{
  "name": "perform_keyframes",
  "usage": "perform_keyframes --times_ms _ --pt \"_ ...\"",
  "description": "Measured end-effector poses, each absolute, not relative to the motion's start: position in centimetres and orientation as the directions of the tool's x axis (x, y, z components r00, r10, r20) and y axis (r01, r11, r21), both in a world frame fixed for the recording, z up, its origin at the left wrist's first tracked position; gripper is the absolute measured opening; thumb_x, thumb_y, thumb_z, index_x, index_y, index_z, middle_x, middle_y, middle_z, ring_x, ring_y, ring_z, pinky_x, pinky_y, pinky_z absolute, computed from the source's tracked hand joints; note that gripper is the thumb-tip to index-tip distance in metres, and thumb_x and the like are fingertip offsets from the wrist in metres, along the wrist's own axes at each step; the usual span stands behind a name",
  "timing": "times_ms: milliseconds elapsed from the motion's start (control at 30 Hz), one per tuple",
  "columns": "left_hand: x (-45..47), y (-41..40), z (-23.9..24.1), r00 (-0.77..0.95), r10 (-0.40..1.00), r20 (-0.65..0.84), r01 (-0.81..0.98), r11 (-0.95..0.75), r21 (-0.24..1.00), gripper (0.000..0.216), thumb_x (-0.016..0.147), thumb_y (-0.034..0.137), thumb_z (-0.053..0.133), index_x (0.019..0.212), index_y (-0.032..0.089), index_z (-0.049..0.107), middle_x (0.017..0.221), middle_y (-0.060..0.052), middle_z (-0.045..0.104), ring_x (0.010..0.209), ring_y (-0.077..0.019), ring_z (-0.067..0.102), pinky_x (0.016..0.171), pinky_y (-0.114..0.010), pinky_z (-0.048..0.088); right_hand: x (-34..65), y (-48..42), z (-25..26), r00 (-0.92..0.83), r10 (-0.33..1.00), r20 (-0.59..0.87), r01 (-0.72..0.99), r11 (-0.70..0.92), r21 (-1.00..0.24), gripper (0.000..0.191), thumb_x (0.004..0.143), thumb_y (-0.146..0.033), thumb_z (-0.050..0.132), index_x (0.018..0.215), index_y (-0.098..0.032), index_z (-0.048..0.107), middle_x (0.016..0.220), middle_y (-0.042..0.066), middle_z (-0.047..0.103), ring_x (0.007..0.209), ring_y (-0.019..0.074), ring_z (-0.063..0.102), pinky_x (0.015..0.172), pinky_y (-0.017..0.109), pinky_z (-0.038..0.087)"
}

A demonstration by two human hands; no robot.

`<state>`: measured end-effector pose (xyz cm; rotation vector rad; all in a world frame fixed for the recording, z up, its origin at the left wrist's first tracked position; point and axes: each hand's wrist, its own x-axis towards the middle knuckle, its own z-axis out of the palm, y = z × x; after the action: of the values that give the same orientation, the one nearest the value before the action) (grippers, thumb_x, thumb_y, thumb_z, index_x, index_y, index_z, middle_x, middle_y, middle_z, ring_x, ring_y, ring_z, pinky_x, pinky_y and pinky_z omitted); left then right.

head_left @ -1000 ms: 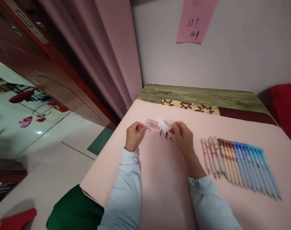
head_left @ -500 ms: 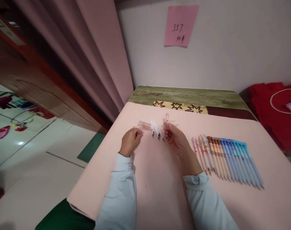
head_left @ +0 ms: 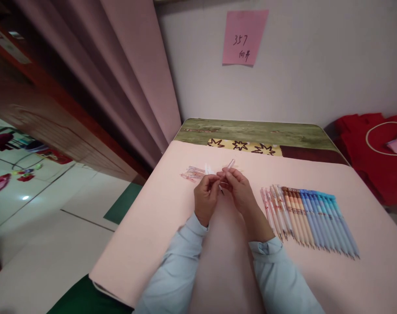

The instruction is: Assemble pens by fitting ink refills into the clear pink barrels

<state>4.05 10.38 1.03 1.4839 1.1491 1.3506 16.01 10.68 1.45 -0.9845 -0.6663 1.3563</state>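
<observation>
My two hands meet above the middle of the pink table top (head_left: 172, 226). My right hand (head_left: 239, 189) pinches a clear pink pen barrel (head_left: 230, 164) that sticks up and away from the fingers. My left hand (head_left: 205, 196) is closed next to it, fingertips at the barrel's lower end, over a few white refills (head_left: 207, 169). What the left fingers hold is too small to name. More clear pink pen parts (head_left: 191, 173) lie just left of the hands.
A neat row of finished pens (head_left: 307, 216), pink, brown and blue, lies right of my right wrist. A pink note (head_left: 244, 37) hangs on the wall. Curtains (head_left: 126, 74) stand at left, red cloth (head_left: 371, 152) at right, a patterned green strip (head_left: 250, 131) along the far edge.
My left hand has left the pink parts at the left and moved right to join my right hand. The right hand picked up a pen barrel and tilted it.
</observation>
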Motion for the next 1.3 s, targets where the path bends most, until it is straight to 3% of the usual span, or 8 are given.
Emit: perform_keyframes --times_ms 133,367,533,767,900,1033,1167,1300 --pt "4.5 10.3 0.7 0.03 0.979 0.202 -0.018 -0.201 0.979 0.021 0.088 0.039 0.064 0.1 0.022 0.065 0.092 -0.004 0.072 0.067 -0.0138 0.063 0.063 -0.027 0.05 15.9 10.7 1.5 0.111 0.991 -0.079 -0.447 -0.021 -0.894 0.029 0.076 -0.049 0.07 0.08 -0.02 0.064 0.082 0.002 0.067 0.073 0.0159 0.062 0.067 0.029 0.052" --pt "5.3 9.6 0.6 0.04 0.966 0.254 0.079 -0.257 0.963 0.014 0.09 0.032 0.062 0.093 0.021 0.069 0.091 -0.005 0.072 0.079 -0.0163 0.066 0.074 -0.029 0.053 15.3 10.6 1.2 0.146 0.983 -0.108 -0.434 -0.034 -0.9 0.025 0.076 -0.045 0.07 0.081 -0.021 0.065 0.073 -0.001 0.062 0.066 0.0144 0.057 0.06 0.026 0.047" --pt "5.2 10.0 0.9 -0.008 0.995 0.097 -0.157 -0.097 0.983 0.023 0.083 0.037 0.07 0.095 0.018 0.068 0.083 -0.004 0.07 0.064 -0.013 0.062 0.063 -0.028 0.053 15.5 10.8 0.9 0.196 0.971 -0.135 -0.421 -0.041 -0.906 0.025 0.077 -0.043 0.067 0.085 -0.019 0.067 0.072 -0.001 0.062 0.063 0.0134 0.055 0.057 0.025 0.045" --pt "3.5 11.5 0.9 -0.013 0.994 -0.104 -0.461 0.087 0.883 0.026 0.077 0.036 0.076 0.09 0.017 0.066 0.082 -0.002 0.067 0.069 -0.0109 0.063 0.068 -0.027 0.053 16.0 10.5 1.0 0.279 0.958 0.069 0.091 0.046 -0.995 0.026 0.088 -0.038 0.051 0.075 -0.02 0.065 0.061 -0.002 0.058 0.058 0.0143 0.053 0.057 0.026 0.042" --pt "2.9 12.0 0.5 0.046 0.997 -0.066 -0.452 0.08 0.889 0.026 0.077 0.038 0.077 0.092 0.018 0.068 0.105 -0.006 0.071 0.094 -0.0157 0.066 0.086 -0.031 0.052 16.0 10.3 1.0 0.164 0.962 0.217 0.465 0.118 -0.878 0.026 0.091 -0.034 0.048 0.076 -0.021 0.065 0.068 0.001 0.065 0.062 0.0157 0.056 0.061 0.027 0.04" --pt "2.9 11.8 0.6 0.163 0.987 0.0 -0.36 0.06 0.931 0.022 0.077 0.036 0.077 0.088 0.018 0.071 0.121 -0.01 0.07 0.117 -0.0237 0.062 0.104 -0.039 0.045 15.9 10.2 0.9 0.042 0.959 0.28 0.652 0.186 -0.735 0.02 0.09 -0.03 0.051 0.085 -0.021 0.068 0.078 0.004 0.07 0.065 0.0171 0.059 0.063 0.027 0.04" --pt "2.9 11.5 1.1 0.081 0.996 0.04 -0.269 -0.017 0.963 0.015 0.079 0.033 0.074 0.085 0.019 0.072 0.118 -0.009 0.072 0.112 -0.0217 0.063 0.1 -0.037 0.046 15.9 10.0 0.8 0.049 0.945 0.324 0.593 0.233 -0.771 0.021 0.092 -0.033 0.053 0.088 -0.022 0.071 0.08 0.005 0.072 0.068 0.0176 0.062 0.065 0.028 0.044" --pt "2.9 11.6 1.2 0.019 1.0 0.016 -0.274 -0.01 0.962 0.02 0.079 0.034 0.073 0.09 0.018 0.073 0.105 -0.007 0.073 0.084 -0.015 0.064 0.079 -0.03 0.049 15.9 10.0 1.1 0.185 0.898 0.399 0.43 0.291 -0.855 0.02 0.089 -0.038 0.062 0.096 -0.022 0.072 0.082 0.004 0.071 0.069 0.0171 0.064 0.068 0.03 0.051"
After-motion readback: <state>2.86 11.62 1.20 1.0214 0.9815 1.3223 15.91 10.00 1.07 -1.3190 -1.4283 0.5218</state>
